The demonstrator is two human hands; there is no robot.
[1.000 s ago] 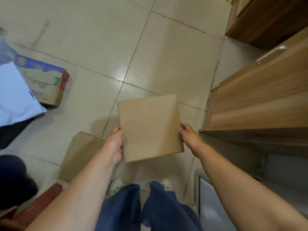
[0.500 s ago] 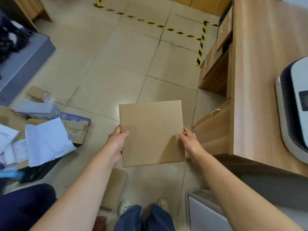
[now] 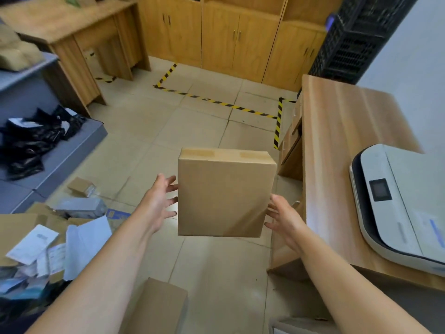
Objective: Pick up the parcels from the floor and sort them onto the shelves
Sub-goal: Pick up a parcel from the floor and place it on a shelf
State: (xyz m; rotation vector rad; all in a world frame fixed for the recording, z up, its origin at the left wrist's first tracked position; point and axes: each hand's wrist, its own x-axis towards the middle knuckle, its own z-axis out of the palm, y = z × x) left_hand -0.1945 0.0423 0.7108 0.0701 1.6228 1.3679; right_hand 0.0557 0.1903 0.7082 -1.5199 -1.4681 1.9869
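**Two spread hands flank a cardboard box**

Two bare forearms reach forward over the tiled floor (image 3: 134,131). The left hand (image 3: 157,203) has its palm turned inward and its fingers straight and splayed, their tips at the left edge of the cardboard box (image 3: 224,196). The box stands upright in mid-air between the hands. The right hand (image 3: 286,219) mirrors it, fingers splayed at the lower right edge; whether either hand actually touches the box cannot be told.

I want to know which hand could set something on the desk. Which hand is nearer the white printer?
Right. The right hand is at the cardboard box's right edge, beside the desk bearing the white printer; the left hand is across the box.
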